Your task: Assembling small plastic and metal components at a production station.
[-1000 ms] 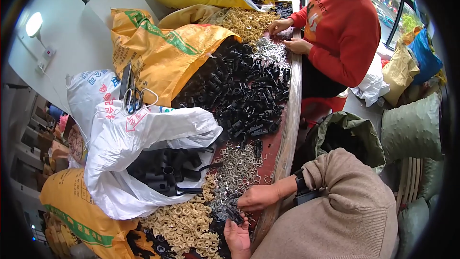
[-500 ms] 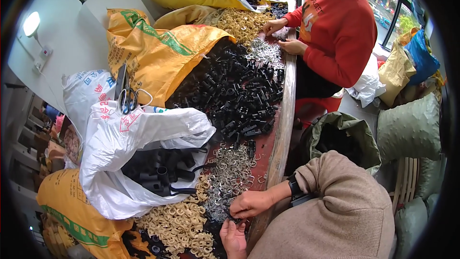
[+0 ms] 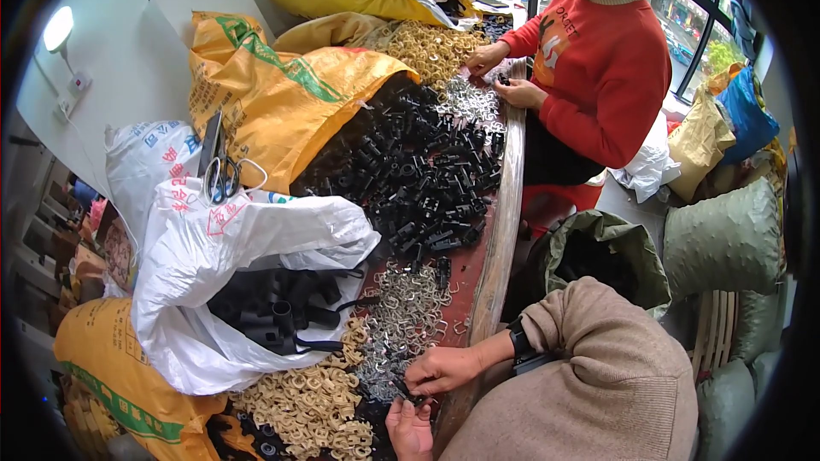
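Note:
Low in the head view, my left hand is turned palm up, its fingertips closed on a small black plastic part. Just above it, my right hand has its fingers pinched together at that part, with a black watch on the wrist. Whether the right fingers hold another small piece is hidden. Beside both hands lies a heap of small bent metal clips. Cream-coloured curved plastic pieces are heaped to the left of my hands.
Black plastic fittings pile up farther along the wooden-edged table. A white sack with black tubes stands left; an orange sack lies behind. Across, a person in red handles small parts. A green sack stands right.
My hands stay together at the black part with only slight finger movement. The other person's hand now shows a small black piece. The whole view has shifted slightly.

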Motion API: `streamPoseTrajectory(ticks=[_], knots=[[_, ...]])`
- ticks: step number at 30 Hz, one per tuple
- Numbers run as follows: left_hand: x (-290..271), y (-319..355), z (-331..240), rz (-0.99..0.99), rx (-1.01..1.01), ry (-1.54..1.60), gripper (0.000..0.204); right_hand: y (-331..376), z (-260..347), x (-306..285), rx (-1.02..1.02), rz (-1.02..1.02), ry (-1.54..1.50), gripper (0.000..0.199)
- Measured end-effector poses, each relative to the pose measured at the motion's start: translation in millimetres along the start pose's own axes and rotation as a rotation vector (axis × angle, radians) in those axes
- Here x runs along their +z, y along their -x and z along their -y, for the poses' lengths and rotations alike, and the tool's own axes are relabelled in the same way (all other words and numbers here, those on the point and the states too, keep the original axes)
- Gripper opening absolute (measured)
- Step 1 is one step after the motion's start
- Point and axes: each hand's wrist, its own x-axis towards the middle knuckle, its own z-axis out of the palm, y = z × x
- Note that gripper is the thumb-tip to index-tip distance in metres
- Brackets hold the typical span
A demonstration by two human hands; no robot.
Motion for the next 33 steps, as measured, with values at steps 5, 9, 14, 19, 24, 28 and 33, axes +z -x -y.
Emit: streamPoseTrajectory(ticks=[5, 9, 14, 19, 24, 28, 33], knots=[[-13.7, -10.3, 6.4, -0.003, -0.045, 0.055, 0.020, 0.0, -3.2, -4.8, 0.218, -0.005, -0.216, 0.012], [-2.2, -16.0, -1.6, 0.046, -0.124, 0.069, 0.019, -1.7, -6.7, -10.0, 0.541, -0.072, -0.588, 0.012], [-7.4, -20.6, -3.2, 0.020, -0.138, 0.110, 0.026, -11.1, -9.7, -7.9, 0.710, -0.049, -0.783, 0.013], [-13.8, -19.8, -0.3, 0.062, -0.148, 0.089, 0.028, -10.7, -8.1, -3.7, 0.662, -0.075, -0.626, 0.013], [-10.7, -15.0, 0.9, 0.090, -0.146, 0.101, 0.028, -5.0, -1.7, -2.1, 0.386, -0.046, -0.161, 0.009], [-11.4, -12.8, 4.3, 0.112, -0.143, 0.100, 0.029, -3.5, -1.1, -2.0, 0.130, -0.016, 0.089, 0.006], [-9.3, -11.6, 4.4, 0.118, -0.125, 0.101, 0.027, -5.5, 3.6, -6.8, -0.061, 0.070, 0.317, 0.007]])
